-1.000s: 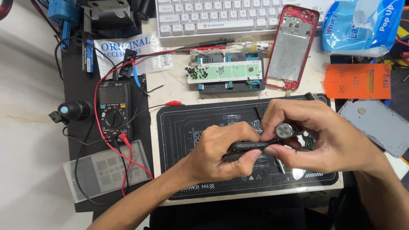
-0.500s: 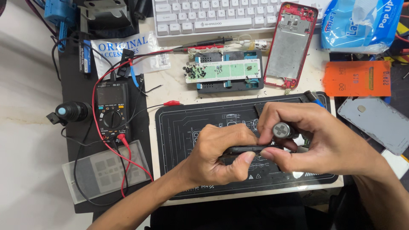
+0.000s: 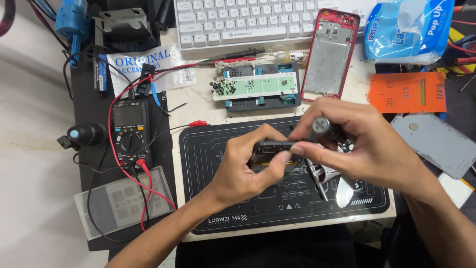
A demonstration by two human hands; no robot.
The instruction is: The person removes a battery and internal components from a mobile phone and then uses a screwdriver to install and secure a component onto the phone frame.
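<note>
The person's left hand point(image 3: 243, 171) is closed around a small dark device point(image 3: 270, 151), gripping it edge-on above the black work mat point(image 3: 208, 198) near the middle of the scene. The right hand point(image 3: 367, 149) is curled shut on a screwdriver point(image 3: 321, 125), its round silver cap pointing up at the camera and its tip hidden against the device. The step in hand looks like driving or loosening 1 screw on the device. The next move likely calls for a steady twist with the device held still. Tweezers point(image 3: 317, 178) lie on the mat under the hands; a red phone frame point(image 3: 329, 54) and a screw tray point(image 3: 258, 88) sit farther away.
</note>
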